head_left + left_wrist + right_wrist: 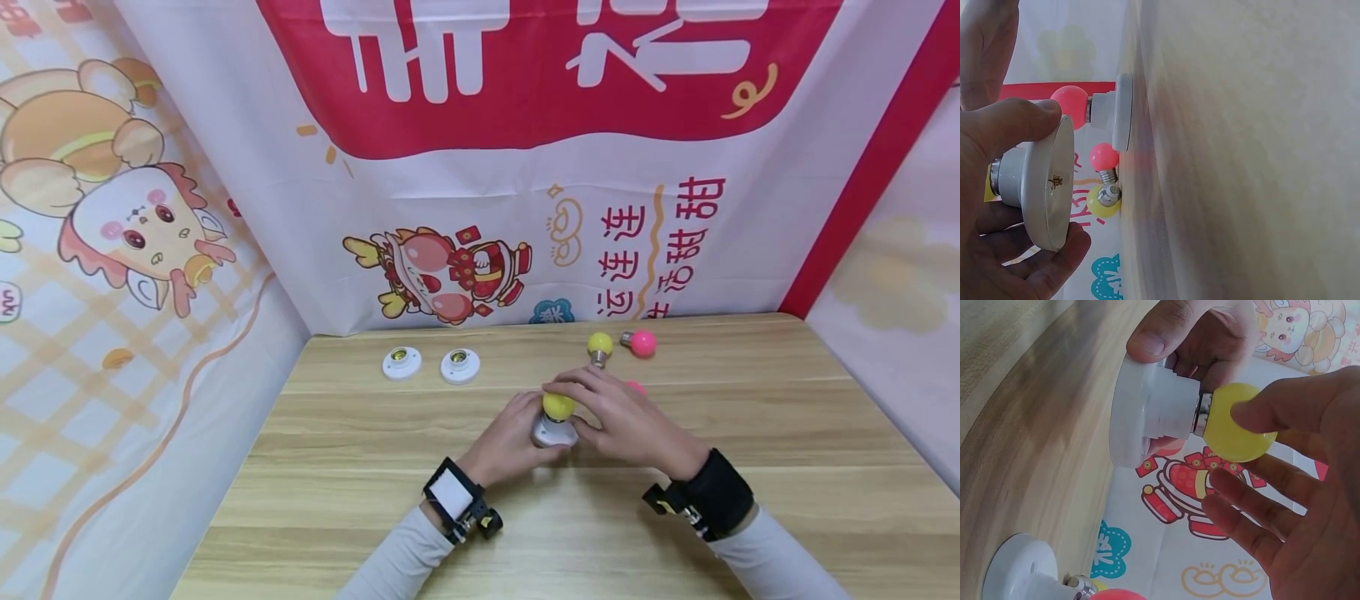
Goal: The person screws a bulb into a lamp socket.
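Note:
My left hand (510,442) grips a round white lamp socket (1132,412) by its base, thumb on one side and fingers on the other. The base is lifted off the table, its hollow underside showing in the left wrist view. A yellow light bulb (1225,434) sits in this socket, with a band of its metal cap visible at the mouth. My right hand (622,417) pinches the bulb's globe with the thumb and index finger; its other fingers are spread below in the right wrist view.
Two white sockets (402,363) without bulbs stand at the back left of the wooden table (337,483). A loose yellow bulb (600,343) and a loose pink bulb (643,343) lie at the back right. Another pink bulb (1071,106) stands in a socket (1124,112), mostly behind my right hand in the head view.

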Demonstrator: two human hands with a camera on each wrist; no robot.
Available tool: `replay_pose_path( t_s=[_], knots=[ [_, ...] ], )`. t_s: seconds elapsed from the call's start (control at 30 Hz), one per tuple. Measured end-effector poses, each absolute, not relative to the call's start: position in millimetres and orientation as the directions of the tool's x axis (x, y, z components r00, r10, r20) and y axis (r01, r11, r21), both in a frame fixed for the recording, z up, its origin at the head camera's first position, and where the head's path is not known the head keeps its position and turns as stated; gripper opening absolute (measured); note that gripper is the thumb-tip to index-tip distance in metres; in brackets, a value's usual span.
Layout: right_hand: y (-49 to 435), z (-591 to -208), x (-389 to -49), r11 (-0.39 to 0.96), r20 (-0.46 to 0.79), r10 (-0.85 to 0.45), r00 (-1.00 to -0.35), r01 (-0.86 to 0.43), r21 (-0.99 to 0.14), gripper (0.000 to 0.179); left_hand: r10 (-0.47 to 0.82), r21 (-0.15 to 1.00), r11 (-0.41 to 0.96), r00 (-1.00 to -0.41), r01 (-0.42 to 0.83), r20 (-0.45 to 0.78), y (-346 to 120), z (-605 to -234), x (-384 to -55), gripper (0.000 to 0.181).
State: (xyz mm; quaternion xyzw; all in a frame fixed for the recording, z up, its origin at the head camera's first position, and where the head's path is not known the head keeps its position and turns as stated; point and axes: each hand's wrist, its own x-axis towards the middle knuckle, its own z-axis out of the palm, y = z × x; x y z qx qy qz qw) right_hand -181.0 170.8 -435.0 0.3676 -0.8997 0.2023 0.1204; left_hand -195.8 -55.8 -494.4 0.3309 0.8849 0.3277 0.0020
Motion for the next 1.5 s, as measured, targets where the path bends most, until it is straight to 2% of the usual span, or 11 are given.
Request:
replay_pose_path(
  t_s=[0.33,0.57,0.73,0.97,1.27,1.5],
  knots=[
    [170.6,-436.6,-182.4,0.669,0.373,-0.586,-0.719,-0.689,-0.278,0.053,0.589,0.584,0.564,-0.780,0.584,0.211,-55.9,-495.8,-196.1,0.083],
    [172.0,-435.4,-180.6,0.647,0.364,-0.617,-0.697,-0.713,-0.269,0.065,0.585,0.579,0.576,-0.785,0.578,0.202,-55.3,-495.1,-195.6,0.084],
    [171.4,-434.4,-179.9,0.627,0.378,-0.634,-0.674,-0.735,-0.259,0.057,0.583,0.577,0.581,-0.788,0.575,0.199,-55.4,-494.4,-195.2,0.087],
    [171.9,-436.0,-180.8,0.643,0.395,-0.613,-0.684,-0.723,-0.254,0.051,0.579,0.591,0.572,-0.790,0.569,0.201,-55.2,-495.2,-195.2,0.087],
    [171.9,-436.1,-181.5,0.675,0.419,-0.583,-0.696,-0.702,-0.226,0.051,0.576,0.571,0.583,-0.790,0.578,0.210,-55.4,-496.0,-196.0,0.083],
    [172.6,-435.6,-181.8,0.633,0.412,-0.616,-0.671,-0.733,-0.248,0.059,0.573,0.569,0.584,-0.790,0.579,0.217,-56.2,-495.3,-195.7,0.082]
  ],
)
